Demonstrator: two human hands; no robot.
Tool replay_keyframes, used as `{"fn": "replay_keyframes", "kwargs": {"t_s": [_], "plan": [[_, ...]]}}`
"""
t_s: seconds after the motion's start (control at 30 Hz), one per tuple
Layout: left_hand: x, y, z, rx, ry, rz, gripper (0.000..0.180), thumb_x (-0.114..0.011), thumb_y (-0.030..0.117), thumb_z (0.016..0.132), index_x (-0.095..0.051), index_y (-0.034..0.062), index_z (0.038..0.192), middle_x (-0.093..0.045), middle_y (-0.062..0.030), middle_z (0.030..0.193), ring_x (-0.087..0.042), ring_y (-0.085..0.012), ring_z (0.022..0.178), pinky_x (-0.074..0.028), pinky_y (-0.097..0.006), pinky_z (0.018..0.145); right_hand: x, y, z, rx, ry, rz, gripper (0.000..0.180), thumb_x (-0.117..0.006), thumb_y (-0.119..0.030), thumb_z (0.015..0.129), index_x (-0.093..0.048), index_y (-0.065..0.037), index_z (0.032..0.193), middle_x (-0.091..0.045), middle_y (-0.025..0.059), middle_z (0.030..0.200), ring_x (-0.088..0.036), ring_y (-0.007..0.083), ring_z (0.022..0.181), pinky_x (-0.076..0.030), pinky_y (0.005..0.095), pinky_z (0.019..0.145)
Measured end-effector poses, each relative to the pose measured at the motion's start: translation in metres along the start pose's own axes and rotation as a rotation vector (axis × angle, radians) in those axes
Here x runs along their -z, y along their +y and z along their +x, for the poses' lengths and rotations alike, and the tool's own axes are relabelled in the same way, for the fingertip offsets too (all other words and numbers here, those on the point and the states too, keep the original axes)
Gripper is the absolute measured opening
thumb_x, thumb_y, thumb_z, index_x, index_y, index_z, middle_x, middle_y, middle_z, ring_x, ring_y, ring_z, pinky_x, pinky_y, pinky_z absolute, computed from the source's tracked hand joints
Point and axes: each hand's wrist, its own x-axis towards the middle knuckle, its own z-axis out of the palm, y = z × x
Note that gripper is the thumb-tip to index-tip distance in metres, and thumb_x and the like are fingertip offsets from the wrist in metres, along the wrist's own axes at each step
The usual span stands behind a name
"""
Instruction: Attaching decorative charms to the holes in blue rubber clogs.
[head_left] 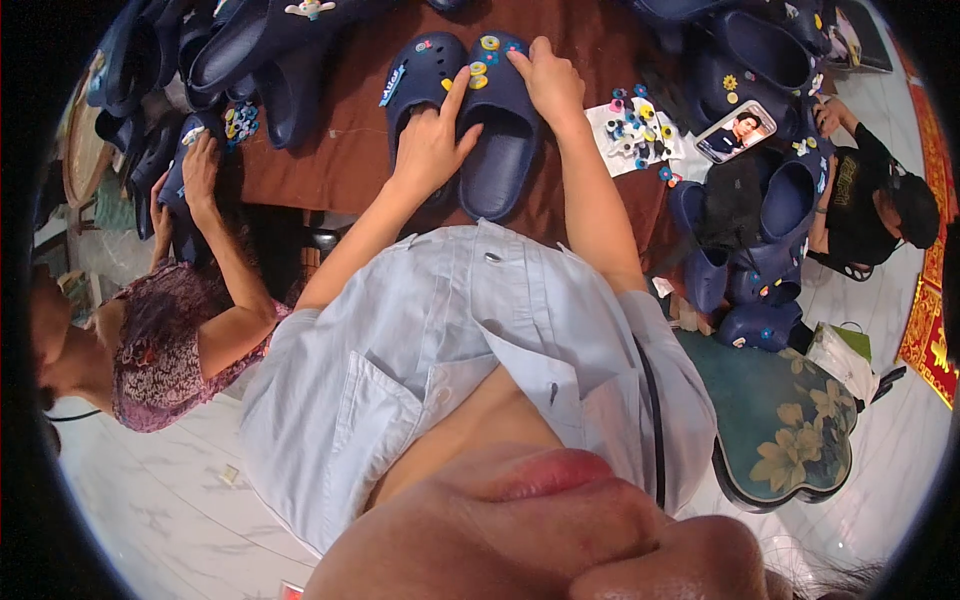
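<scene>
Navy clog (497, 165) sits at 12 o'clock on brown cloth (320, 165), second clog (425, 75) at its 9. Left hand (432, 145): index extended onto its upper, thumb wide. Right hand (553, 88) holds its toe edge, 1 o'clock. Loose charms (640, 130) lie at 3.

Navy left clog (424, 72) and right clog (497, 150), side by side.
Upright, toes pointing away, on brown cloth (335, 150); right bears yellow charms (478, 72), left a blue-and-white side charm (391, 86).
</scene>
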Motion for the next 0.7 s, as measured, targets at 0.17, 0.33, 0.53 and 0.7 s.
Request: {"fn": "replay_keyframes", "kwargs": {"t_s": [0.17,0.33,0.53,0.7], "plan": [[-0.012,-0.006,0.009,-0.008,-0.010,0.003,0.077,-0.065,0.008,0.081,-0.035,0.0182,0.152,-0.056,-0.0198,0.061,-0.060,-0.0396,0.058,-0.051,-0.050,0.056,-0.005,0.005,-0.003,0.072,0.042,0.016,0.035,-0.056,-0.040,0.096,-0.052,-0.007,0.103,-0.069,0.0286,0.086,-0.066,0.0484,0.090,-0.052,0.0583,0.077],[-0.015,-0.006,0.007,0.007,0.007,-0.014,0.072,-0.065,0.008,0.081,-0.042,0.0192,0.148,-0.057,-0.0204,0.063,-0.060,-0.0401,0.060,-0.051,-0.050,0.057,-0.001,0.015,-0.001,0.148,0.048,0.158,0.025,-0.057,-0.030,0.094,-0.052,-0.008,0.103,-0.069,0.0240,0.085,-0.066,0.0461,0.085,-0.051,0.0562,0.074],[-0.015,-0.005,0.008,0.019,0.005,-0.024,0.071,-0.064,0.008,0.081,-0.043,0.0196,0.147,-0.057,-0.0215,0.066,-0.060,-0.0403,0.062,-0.051,-0.050,0.059,-0.009,0.016,-0.006,0.114,0.141,0.160,0.025,-0.059,-0.034,0.093,-0.056,-0.009,0.096,-0.069,0.0214,0.084,-0.066,0.0454,0.085,-0.051,0.0531,0.073],[-0.014,-0.003,0.009,0.035,-0.018,-0.026,0.071,-0.064,0.007,0.080,-0.043,0.0191,0.147,-0.057,-0.0214,0.067,-0.060,-0.0403,0.063,-0.051,-0.050,0.060,-0.004,0.019,-0.008,0.076,0.061,0.307,0.032,-0.067,-0.038,0.089,-0.056,-0.009,0.092,-0.066,0.0178,0.076,-0.066,0.0409,0.078,-0.049,0.0473,0.068]]}}
